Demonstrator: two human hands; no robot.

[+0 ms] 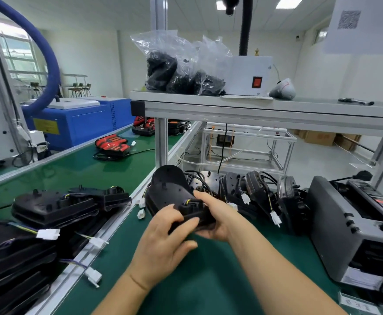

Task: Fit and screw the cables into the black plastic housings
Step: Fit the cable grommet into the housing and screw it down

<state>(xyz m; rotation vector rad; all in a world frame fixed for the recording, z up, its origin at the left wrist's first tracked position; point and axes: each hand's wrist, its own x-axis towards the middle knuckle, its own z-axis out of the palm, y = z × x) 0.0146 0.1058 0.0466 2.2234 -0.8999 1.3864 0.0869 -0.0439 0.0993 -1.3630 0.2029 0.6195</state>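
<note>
On my feed, an upper shelf (311, 104) carries clear bags (181, 62) of black parts beside a white box (245, 71) with a red switch (256, 82). A grey machine (336, 235) sits at far right; a blue hose (47, 55) curves down to a blue cabinet (83, 123) at left.

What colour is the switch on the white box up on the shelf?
The switch is red, framed in black; the head view shows it.

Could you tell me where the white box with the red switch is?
Head view, centre-right: the white box stands on the upper shelf between clear bags and a grey dome.
</note>
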